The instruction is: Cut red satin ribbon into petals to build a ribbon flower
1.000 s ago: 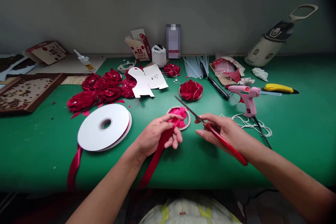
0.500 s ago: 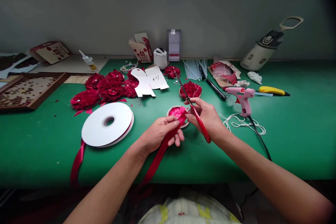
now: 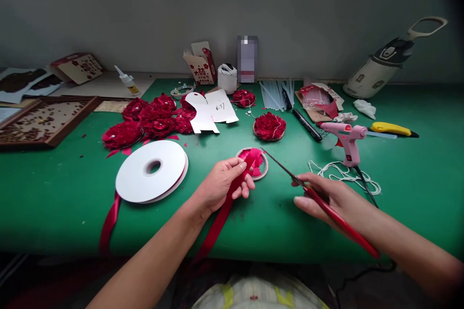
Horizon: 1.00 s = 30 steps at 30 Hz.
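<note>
My left hand [image 3: 221, 184] pinches the end of a red satin ribbon [image 3: 219, 219] that trails off the table's near edge. The ribbon's tip rests over a small round base [image 3: 266, 166] covered with red petals. My right hand [image 3: 328, 198] grips red-handled scissors [image 3: 335, 217], blades closed and pointing up-left toward the base, a short way right of it. A white ribbon spool [image 3: 152, 170] lies to the left, with more red ribbon hanging from it.
Several finished red ribbon flowers [image 3: 145, 123] lie at the back left beside a white card [image 3: 212, 111]. Another flower on a base [image 3: 268, 126], a pink glue gun [image 3: 346, 137], white string [image 3: 344, 174], a black marker [image 3: 306, 124], a yellow knife [image 3: 391, 129] and a wooden tray [image 3: 43, 120] sit on the green table.
My right hand brought the scissors up to the ribbon at the round base, then drew back right and down. My left hand stayed holding the ribbon.
</note>
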Tool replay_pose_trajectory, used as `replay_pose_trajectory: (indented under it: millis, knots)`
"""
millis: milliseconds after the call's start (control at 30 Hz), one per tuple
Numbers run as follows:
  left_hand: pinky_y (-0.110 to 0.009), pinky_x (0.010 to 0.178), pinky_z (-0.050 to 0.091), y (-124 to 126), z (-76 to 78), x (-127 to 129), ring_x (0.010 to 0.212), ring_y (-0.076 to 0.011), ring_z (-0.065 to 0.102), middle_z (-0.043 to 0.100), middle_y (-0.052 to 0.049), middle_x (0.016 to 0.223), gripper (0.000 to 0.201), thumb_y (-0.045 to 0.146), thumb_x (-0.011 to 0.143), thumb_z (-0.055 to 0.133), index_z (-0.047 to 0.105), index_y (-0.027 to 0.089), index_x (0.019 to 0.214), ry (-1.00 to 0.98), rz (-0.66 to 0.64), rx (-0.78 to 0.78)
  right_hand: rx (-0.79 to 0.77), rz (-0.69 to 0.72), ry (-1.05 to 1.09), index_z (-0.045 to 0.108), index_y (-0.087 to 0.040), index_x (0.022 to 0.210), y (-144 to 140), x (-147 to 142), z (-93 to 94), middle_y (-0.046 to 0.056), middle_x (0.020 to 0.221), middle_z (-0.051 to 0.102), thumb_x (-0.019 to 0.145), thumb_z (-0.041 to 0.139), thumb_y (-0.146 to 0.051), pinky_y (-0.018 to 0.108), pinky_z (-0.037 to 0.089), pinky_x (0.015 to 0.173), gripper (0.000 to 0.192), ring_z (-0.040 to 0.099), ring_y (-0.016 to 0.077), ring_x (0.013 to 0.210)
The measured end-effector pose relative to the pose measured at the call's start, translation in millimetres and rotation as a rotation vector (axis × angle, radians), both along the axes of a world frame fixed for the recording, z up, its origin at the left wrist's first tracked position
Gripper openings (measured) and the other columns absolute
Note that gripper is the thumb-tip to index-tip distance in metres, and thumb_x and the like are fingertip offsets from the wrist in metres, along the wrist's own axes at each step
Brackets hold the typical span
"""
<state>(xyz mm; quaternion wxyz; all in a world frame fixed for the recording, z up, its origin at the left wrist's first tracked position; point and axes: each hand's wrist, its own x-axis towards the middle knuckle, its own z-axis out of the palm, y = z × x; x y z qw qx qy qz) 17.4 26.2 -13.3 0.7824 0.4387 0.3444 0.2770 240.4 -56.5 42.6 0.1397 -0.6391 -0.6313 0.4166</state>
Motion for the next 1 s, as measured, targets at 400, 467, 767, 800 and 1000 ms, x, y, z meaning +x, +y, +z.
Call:
replay_pose_trajectory:
  millis: [400,467,767,800,1000]
  knots:
    - [-0.015,0.035,0.029,-1,0.9,6,0.044,-0.0096,0.056,0.065,-0.007,0.066,0.027,0.039,0.085,0.048,0.05,0.013,0.085,0.034,-0.06,-0.004,-0.024,0.16,-0.061,0.055,-0.022,0.085,6,-15,-10.0,-0.004,0.057,0.042,0.08,0.042,-0.063,0.021,0.027,0.045,0.044,0.031,0.0107,0.049]
    - [-0.016,0.035,0.028,-1,0.6,6,0.044,-0.0097,0.056,0.065,-0.007,0.066,0.027,0.04,0.085,0.048,0.051,0.013,0.085,0.028,-0.055,-0.006,-0.018,0.16,-0.062,0.054,-0.022,0.082,6,-15,-9.8,-0.004,0.056,0.041,0.08,0.042,-0.063,0.021,0.027,0.045,0.043,0.029,0.0105,0.049]
    - [-0.015,0.034,0.027,3,1.0,5,0.044,-0.0094,0.056,0.064,-0.007,0.065,0.026,0.038,0.085,0.049,0.051,0.012,0.084,0.031,-0.076,-0.066,0.062,0.148,-0.078,0.061,-0.021,0.091,10,-11,-23.5,-0.005,0.048,0.037,0.079,0.048,-0.059,0.022,0.025,0.044,0.042,0.025,0.0098,0.047]
    - [-0.015,0.034,0.026,4,0.9,6,0.044,-0.0091,0.055,0.064,-0.007,0.065,0.026,0.038,0.085,0.049,0.051,0.012,0.083,0.036,-0.075,-0.069,0.07,0.143,-0.093,0.062,-0.021,0.089,11,-10,-25.7,-0.005,0.048,0.038,0.079,0.048,-0.06,0.022,0.025,0.045,0.043,0.026,0.0097,0.046]
    - [-0.014,0.033,0.024,5,2.9,4,0.043,-0.0084,0.054,0.064,-0.008,0.064,0.023,0.035,0.085,0.048,0.051,0.012,0.081,0.063,-0.057,-0.084,0.042,0.127,-0.154,0.064,-0.021,0.084,21,-6,-32.7,-0.003,0.049,0.045,0.078,0.049,-0.06,0.021,0.025,0.042,0.042,0.033,0.0103,0.043]
